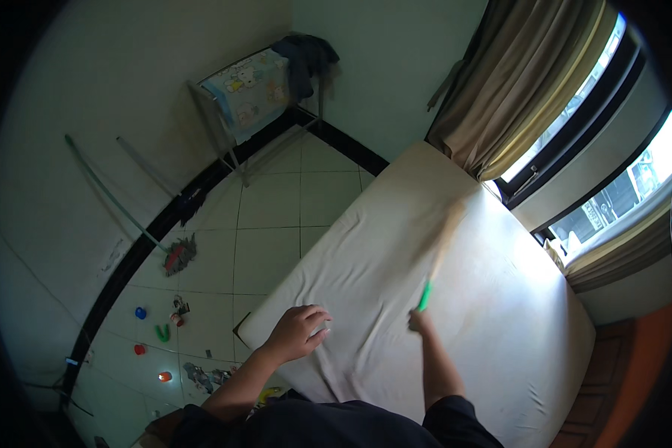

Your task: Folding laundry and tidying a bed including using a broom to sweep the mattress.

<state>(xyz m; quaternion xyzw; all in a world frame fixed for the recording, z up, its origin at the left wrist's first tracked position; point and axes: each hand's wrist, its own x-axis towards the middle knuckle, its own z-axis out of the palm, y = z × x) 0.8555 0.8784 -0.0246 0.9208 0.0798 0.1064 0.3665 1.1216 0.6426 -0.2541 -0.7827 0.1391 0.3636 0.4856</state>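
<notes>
A mattress in a wrinkled pale fitted sheet [392, 347] lies before me. My right hand [420, 321] is closed around the green handle of a bed broom [425, 295]. The broom's tan stick bristles point away from me towards the curtain and are motion-blurred over the sheet. My left hand [301, 334] is over the near left edge of the mattress, its fingers curved and apart with nothing in them; whether it touches the sheet I cannot tell.
At the left, a mop [180, 256] leans on the wall. Several small toys, among them a blue one [140, 313], lie on the tiled floor. A metal rack [235, 154] with a printed cloth [252, 92] stands in the far corner. Curtains [498, 84] hang by the windows.
</notes>
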